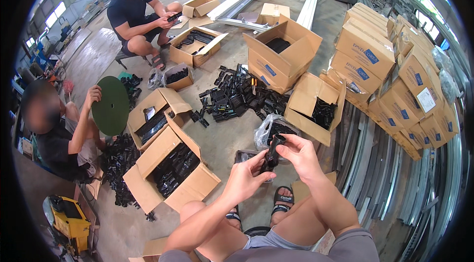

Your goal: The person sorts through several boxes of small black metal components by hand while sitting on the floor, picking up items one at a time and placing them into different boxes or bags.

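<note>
Between my two hands, above my knees, is a black plastic part [271, 157] with a rounded, tube-like upper end. My left hand [247, 177] closes its fingers on the lower end. My right hand [297, 155] pinches the upper end between thumb and fingers. Just beyond my hands lies a clear plastic bag [263, 131] beside a container of black parts, partly hidden by my hands. A large pile of black plastic parts [232, 95] covers the floor farther ahead. To my left stands an open carton [193, 188] filled with black parts.
At right, an open carton [308, 131] holds black parts, and stacked cartons [365, 59] stand on a pallet above long metal profiles [363, 163]. One co-worker [133, 20] sits at the far left with a black part; another [59, 133] holds a green disc [109, 106].
</note>
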`<move>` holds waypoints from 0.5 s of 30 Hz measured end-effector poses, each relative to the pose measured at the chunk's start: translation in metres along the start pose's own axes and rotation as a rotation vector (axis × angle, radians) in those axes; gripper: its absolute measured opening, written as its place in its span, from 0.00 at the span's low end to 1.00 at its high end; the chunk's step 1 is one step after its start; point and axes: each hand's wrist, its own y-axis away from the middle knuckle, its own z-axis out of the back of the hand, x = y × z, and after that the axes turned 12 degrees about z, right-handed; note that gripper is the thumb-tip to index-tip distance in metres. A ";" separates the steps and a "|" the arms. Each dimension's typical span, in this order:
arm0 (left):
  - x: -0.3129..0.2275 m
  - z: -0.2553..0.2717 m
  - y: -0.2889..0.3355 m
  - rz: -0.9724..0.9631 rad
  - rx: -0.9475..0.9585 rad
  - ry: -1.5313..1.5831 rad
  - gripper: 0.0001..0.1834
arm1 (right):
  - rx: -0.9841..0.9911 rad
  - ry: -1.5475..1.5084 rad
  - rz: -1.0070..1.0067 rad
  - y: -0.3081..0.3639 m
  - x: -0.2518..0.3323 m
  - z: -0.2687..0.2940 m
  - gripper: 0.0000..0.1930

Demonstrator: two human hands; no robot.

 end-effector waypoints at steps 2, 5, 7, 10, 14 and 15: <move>0.004 -0.001 -0.003 -0.010 0.014 0.016 0.37 | 0.007 -0.009 0.002 -0.001 0.001 0.001 0.21; 0.005 -0.002 -0.003 0.000 0.047 0.048 0.36 | -0.006 -0.028 0.001 0.000 0.003 0.001 0.20; 0.009 -0.002 -0.004 0.013 0.078 0.107 0.34 | -0.016 -0.020 0.009 0.000 0.004 -0.001 0.20; 0.026 -0.004 -0.009 0.046 0.128 0.222 0.29 | -0.025 0.032 0.021 0.001 0.003 -0.002 0.20; 0.024 -0.004 -0.010 0.081 0.149 0.208 0.26 | -0.034 0.082 0.018 0.001 -0.001 0.001 0.21; 0.022 -0.002 -0.009 0.081 0.143 0.176 0.25 | -0.036 0.076 0.018 -0.001 -0.002 -0.001 0.21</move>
